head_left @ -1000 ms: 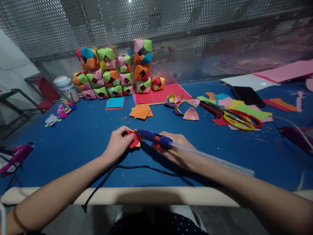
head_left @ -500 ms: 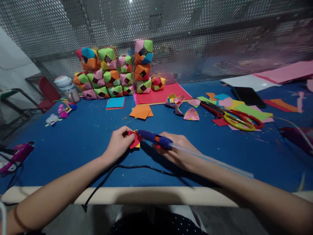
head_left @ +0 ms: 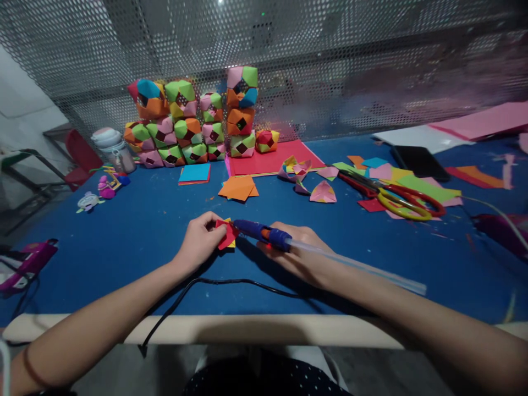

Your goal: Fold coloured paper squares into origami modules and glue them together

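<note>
Between the thumb and fingers of my left hand [head_left: 201, 242] is a small folded red and yellow paper piece [head_left: 226, 235], held just above the blue table. My right hand [head_left: 303, 253] is wrapped round a dark blue glue gun [head_left: 263, 234] with an orange part and a small red light. A long clear glue stick [head_left: 358, 266] sticks out of its back end over my right forearm. The gun's nozzle points left, at the upper right edge of the paper; whether it touches cannot be told.
Stacked paper balls [head_left: 187, 131] stand behind, near the mesh screen. Orange squares [head_left: 238, 187] and blue squares [head_left: 194, 172] lie before them. Scissors [head_left: 404, 206], paper scraps and a black phone [head_left: 418, 163] are at right. A black cable [head_left: 247, 281] crosses the table's front edge.
The back end of the glue stick has shifted slightly up. Both hands stay almost in place, with the paper and the glue gun still held.
</note>
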The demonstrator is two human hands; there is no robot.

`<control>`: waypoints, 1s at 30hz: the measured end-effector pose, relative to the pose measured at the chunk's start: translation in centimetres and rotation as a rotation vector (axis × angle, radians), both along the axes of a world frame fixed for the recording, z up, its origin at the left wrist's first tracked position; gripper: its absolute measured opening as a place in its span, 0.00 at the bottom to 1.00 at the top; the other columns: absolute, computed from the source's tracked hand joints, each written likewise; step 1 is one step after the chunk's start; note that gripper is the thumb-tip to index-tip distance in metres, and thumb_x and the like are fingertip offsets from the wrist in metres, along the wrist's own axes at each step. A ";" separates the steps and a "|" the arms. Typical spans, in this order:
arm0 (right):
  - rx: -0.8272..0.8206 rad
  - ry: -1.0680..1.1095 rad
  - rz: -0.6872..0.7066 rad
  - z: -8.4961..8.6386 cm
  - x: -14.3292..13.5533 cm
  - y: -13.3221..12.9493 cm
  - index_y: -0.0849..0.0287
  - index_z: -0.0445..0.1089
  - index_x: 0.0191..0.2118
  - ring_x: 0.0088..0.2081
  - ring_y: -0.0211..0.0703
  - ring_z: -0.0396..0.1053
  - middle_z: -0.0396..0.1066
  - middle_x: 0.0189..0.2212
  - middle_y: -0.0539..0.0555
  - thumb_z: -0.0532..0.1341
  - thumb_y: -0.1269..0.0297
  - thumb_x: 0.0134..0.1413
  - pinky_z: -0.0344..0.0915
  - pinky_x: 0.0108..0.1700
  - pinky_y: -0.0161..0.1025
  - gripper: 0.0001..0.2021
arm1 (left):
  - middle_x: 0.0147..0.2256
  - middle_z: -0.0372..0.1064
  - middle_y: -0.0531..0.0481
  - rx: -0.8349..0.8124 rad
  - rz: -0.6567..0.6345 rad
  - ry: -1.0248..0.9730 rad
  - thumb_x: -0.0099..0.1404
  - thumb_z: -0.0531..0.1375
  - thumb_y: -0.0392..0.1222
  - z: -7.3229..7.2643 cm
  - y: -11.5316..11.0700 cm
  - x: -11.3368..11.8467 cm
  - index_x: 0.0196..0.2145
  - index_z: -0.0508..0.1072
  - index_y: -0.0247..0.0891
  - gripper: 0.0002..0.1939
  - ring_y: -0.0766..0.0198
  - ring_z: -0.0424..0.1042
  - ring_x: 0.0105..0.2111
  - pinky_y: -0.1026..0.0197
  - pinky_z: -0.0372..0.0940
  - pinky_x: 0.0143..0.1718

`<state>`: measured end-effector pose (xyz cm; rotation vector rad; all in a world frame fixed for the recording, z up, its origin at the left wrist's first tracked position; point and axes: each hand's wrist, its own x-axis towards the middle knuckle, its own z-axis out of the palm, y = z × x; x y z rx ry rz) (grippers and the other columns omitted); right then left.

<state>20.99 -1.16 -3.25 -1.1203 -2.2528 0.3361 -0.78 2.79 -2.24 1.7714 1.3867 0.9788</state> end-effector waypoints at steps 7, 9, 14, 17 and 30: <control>-0.024 -0.011 -0.017 0.8 -0.1 -0.2 0.60 0.62 0.30 0.24 0.37 0.61 0.66 0.25 0.53 0.52 0.59 0.56 0.55 0.25 0.33 0.10 | 0.21 0.65 0.54 0.006 0.012 -0.006 0.53 0.56 0.37 -0.2 0.2 0.0 0.26 0.69 0.36 0.03 0.70 0.63 0.22 0.67 0.56 0.23; -0.018 0.002 -0.012 0.9 -0.1 -0.2 0.60 0.62 0.30 0.24 0.36 0.62 0.66 0.25 0.53 0.52 0.59 0.56 0.55 0.26 0.33 0.10 | 0.21 0.65 0.55 -0.008 0.005 -0.005 0.53 0.56 0.37 -0.1 0.1 0.1 0.26 0.69 0.36 0.03 0.69 0.63 0.22 0.67 0.56 0.23; -0.024 -0.019 -0.016 0.6 0.0 -0.1 0.59 0.63 0.31 0.25 0.37 0.62 0.67 0.25 0.52 0.52 0.57 0.56 0.56 0.26 0.34 0.11 | 0.21 0.66 0.55 -0.021 0.005 -0.005 0.53 0.56 0.38 0.2 0.0 0.2 0.26 0.69 0.36 0.04 0.69 0.63 0.22 0.67 0.56 0.23; -0.052 0.026 -0.077 1.0 -0.1 -0.1 0.60 0.65 0.30 0.24 0.37 0.62 0.68 0.25 0.52 0.53 0.57 0.55 0.57 0.26 0.35 0.12 | 0.21 0.65 0.54 -0.032 0.049 -0.072 0.52 0.57 0.38 0.4 0.1 0.1 0.25 0.68 0.35 0.03 0.69 0.63 0.22 0.66 0.56 0.23; -0.143 0.009 -0.427 0.4 1.2 3.2 0.59 0.69 0.30 0.23 0.42 0.64 0.68 0.22 0.53 0.50 0.49 0.57 0.55 0.23 0.35 0.20 | 0.25 0.70 0.52 -0.182 0.032 -0.277 0.53 0.60 0.41 -0.1 -0.3 0.3 0.27 0.69 0.35 0.06 0.68 0.67 0.25 0.66 0.59 0.26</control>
